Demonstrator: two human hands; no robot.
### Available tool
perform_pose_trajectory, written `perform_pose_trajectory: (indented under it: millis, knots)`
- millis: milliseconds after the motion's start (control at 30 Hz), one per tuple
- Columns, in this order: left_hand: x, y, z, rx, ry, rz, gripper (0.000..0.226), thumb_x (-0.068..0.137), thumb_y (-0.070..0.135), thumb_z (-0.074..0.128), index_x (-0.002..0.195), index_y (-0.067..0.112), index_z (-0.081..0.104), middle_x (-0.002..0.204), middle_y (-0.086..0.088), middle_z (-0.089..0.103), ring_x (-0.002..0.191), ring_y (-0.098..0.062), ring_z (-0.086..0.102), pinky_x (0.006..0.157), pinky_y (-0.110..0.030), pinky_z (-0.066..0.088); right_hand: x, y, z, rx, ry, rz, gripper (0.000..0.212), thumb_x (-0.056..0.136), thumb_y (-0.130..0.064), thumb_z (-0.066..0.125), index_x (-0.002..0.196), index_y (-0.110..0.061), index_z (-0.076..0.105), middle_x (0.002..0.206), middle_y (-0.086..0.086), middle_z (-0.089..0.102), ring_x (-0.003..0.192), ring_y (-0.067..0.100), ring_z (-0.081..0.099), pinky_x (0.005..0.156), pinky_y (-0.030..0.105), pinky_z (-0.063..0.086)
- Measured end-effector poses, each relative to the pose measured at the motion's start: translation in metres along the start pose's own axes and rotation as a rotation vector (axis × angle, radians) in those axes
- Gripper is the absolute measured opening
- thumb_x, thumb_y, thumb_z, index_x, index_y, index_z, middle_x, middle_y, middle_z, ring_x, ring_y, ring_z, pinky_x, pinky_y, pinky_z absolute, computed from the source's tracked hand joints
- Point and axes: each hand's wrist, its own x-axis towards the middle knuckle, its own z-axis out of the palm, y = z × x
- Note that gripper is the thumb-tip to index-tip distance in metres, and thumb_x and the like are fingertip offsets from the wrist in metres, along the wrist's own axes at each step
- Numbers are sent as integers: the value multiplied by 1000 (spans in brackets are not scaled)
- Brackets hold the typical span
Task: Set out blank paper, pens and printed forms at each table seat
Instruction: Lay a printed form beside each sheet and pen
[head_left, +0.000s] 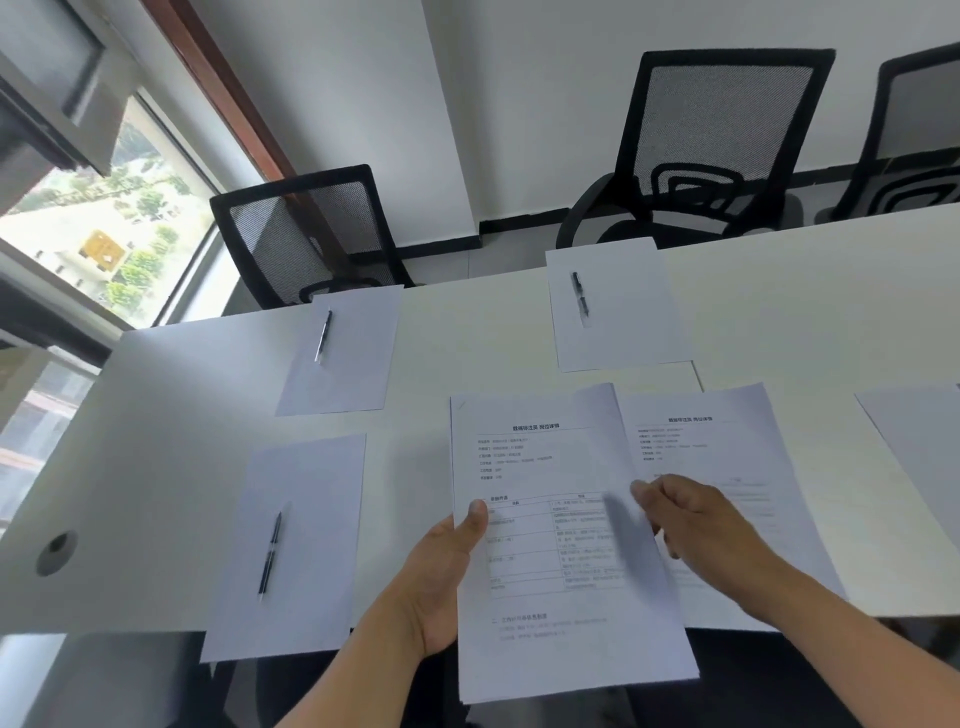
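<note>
White bench (467, 332) before you: your left hand (441, 571) grips the printed forms (561, 571) at six o'clock; your right hand (696, 519) pinches a sheet's edge; blank paper (311, 519) with pen (270, 553) at eight o'clock.

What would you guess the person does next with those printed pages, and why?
Probably peel the top printed form off with the right hand and lay it at a seat. The left hand holds the stack of forms, and the three blank sheets with pens, like the near-left one, show no form yet.
</note>
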Motion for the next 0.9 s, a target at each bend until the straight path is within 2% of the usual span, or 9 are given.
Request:
perform_pose_trajectory:
  millis: [67,133,200,300,400,500,633,800,900]
  knots:
    - [-6,3,-5,-2,19,18,29,111,39,58,126,18,72,114,-9,84,98,-28,84,85,-50,62,1,-4,14,51,-10,4,47,100,-50,70,86,-6,58,72,-2,55,63,15,47,64,32,41]
    - [-11,4,-12,-4,32,33,32,111,40,58,129,18,72,119,-10,83,102,-30,83,84,-49,63,2,-8,27,85,-2,17,45,95,-41,79,85,-4,56,71,-1,51,62,15,43,60,30,37]
    - [-15,4,-18,-6,26,40,33,110,41,58,130,18,72,120,-11,83,104,-31,82,87,-50,62,1,-13,39,120,20,27,40,94,-33,82,83,-5,56,69,-1,53,61,14,44,59,29,38]
    - [-26,6,-33,-24,42,51,21,111,37,58,116,20,70,104,-8,86,90,-25,84,84,-50,60,0,-20,56,134,19,30,39,94,-28,83,89,4,61,72,9,59,64,17,50,62,32,42]
    - [-32,2,-58,-32,25,42,39,110,41,60,136,15,71,125,-13,81,113,-34,80,100,-56,60,-6,-29,75,131,13,25,37,92,-28,84,93,4,65,86,22,71,67,21,58,64,36,46]
    - [-39,-1,-97,-72,39,53,46,109,43,61,144,14,68,134,-16,77,123,-39,75,112,-61,54,-11,-43,106,82,1,-1,34,92,-29,84,92,1,68,90,20,75,68,30,66,66,37,52]
    - [-45,-3,-135,-102,14,44,48,111,44,57,148,16,67,141,-17,74,130,-41,71,117,-63,50,-16,-62,136,47,-16,-13,28,94,-30,83,87,-6,70,82,12,75,69,20,66,64,35,52]
    - [-59,6,-198,-140,-7,49,46,111,42,56,144,14,69,137,-18,76,125,-40,74,110,-60,55,-28,-89,193,26,-3,-15,27,95,-29,82,89,-5,72,84,12,77,68,27,70,64,37,54]
    - [-64,11,-235,-140,-11,35,45,110,43,58,142,13,70,134,-17,77,122,-39,76,105,-57,59,-37,-104,227,43,28,-9,17,94,-24,84,94,-10,74,85,4,80,75,18,77,74,41,65]
